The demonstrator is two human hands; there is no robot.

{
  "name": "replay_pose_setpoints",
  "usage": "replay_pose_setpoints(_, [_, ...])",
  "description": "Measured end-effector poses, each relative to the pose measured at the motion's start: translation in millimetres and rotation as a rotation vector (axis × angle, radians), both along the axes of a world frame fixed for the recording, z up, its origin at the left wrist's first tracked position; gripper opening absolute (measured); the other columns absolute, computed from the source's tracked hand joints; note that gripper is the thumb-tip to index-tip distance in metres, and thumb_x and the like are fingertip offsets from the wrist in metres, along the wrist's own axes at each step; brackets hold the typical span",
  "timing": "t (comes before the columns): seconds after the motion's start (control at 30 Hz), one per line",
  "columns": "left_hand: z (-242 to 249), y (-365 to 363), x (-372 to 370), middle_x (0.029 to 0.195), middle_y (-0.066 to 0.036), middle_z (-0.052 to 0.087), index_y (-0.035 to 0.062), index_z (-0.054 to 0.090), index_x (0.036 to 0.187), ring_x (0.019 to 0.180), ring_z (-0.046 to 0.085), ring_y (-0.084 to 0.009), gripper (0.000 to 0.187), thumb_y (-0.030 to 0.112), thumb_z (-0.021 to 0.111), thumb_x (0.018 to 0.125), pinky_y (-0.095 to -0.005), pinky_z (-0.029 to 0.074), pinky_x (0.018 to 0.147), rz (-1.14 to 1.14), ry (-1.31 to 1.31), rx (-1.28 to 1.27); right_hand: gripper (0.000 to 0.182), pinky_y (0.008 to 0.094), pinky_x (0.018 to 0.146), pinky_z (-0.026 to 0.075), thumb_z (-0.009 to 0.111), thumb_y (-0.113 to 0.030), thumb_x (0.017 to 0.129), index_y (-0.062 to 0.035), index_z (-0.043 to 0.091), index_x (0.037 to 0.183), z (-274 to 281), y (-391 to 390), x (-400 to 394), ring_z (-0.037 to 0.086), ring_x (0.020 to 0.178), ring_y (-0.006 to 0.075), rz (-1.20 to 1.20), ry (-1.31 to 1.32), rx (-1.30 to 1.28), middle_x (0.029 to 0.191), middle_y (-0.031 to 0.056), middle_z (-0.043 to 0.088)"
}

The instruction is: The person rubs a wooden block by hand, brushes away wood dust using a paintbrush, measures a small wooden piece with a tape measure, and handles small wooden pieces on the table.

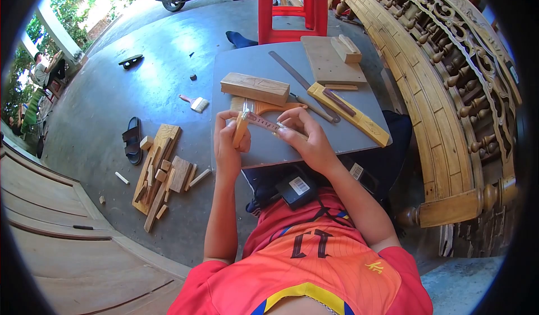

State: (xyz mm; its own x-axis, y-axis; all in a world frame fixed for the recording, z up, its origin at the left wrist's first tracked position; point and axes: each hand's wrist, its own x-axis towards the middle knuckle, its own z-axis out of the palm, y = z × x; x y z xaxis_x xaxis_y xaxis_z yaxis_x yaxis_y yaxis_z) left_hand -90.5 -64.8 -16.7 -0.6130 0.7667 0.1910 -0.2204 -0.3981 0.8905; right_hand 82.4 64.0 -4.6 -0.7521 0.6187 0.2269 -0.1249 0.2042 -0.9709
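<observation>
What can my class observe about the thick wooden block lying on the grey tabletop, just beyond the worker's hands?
The wooden block is rectangular, light brown and apparently solid wood, with darker grain-like lines on its upper face. It lies lengthwise across the left part of the grey tabletop. A brush lies along its near side; whether the block rests on it is unclear. Neither the left hand nor the right hand holds it.
</observation>
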Motion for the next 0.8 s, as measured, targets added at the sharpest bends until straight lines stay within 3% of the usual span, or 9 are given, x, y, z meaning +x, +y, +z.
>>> replay_pose_setpoints(0.2, [11.5,1.1,7.8,0.072,0.002,0.045,0.0052,0.054,0.123,0.057,0.033,-0.0044,0.029,0.030,0.041,0.115,-0.0231,0.027,0.052,-0.020,0.041,-0.010,0.037,0.0358,0.091,0.054,0.073,-0.030,0.095,-0.0024,0.061,0.117,5.7,-5.9,-1.5,0.069,0.096,0.0191,-0.041,-0.029,0.166,0.097,0.0132,0.072])
replay_pose_setpoints(0.3, [7.1,0.9,6.1,0.071,0.002,0.045,0.0048,0.055,0.121,0.057,0.032,-0.0044,0.031,0.032,0.042,0.116,-0.0232,0.028,0.053,-0.015,0.060,-0.012,0.032,0.0318,0.096,0.048,0.069,-0.024,0.097,-0.0034,0.061,0.120,8.4,-5.5,-0.5,0.064,0.101,0.0139,-0.017,-0.064,0.105,0.101,0.0078,0.068])
replay_pose_setpoints(0.4, [6.1,-0.1,4.8,0.070,0.002,0.044,0.0043,0.057,0.120,0.057,0.033,-0.0043,0.034,0.034,0.041,0.116,-0.0232,0.028,0.053,-0.002,0.064,0.004,0.032,0.0319,0.096,0.048,0.069,-0.024,0.097,-0.0037,0.061,0.120,9.8,-5.4,-0.2,0.063,0.101,0.0140,-0.039,-0.061,0.088,0.102,0.0081,0.068])
replay_pose_setpoints(0.5, [8.3,-0.7,5.2,0.069,0.003,0.043,0.0038,0.057,0.119,0.058,0.033,-0.0042,0.035,0.035,0.041,0.116,-0.0233,0.028,0.052,0.007,0.070,0.005,0.038,0.0344,0.091,0.054,0.074,-0.030,0.094,-0.0025,0.061,0.117,4.9,-3.7,-2.2,0.070,0.096,0.0185,-0.077,-0.025,0.114,0.099,0.0129,0.073])
replay_pose_setpoints(0.8, [4.8,-0.3,3.5,0.068,0.003,0.043,0.0034,0.058,0.119,0.056,0.032,-0.0032,0.037,0.035,0.040,0.117,-0.0224,0.026,0.051,0.022,0.051,0.019,0.037,0.0362,0.089,0.055,0.074,-0.028,0.093,-0.0032,0.061,0.117,4.4,-4.5,-2.7,0.071,0.096,0.0219,-0.056,-0.035,0.188,0.098,0.0150,0.072])
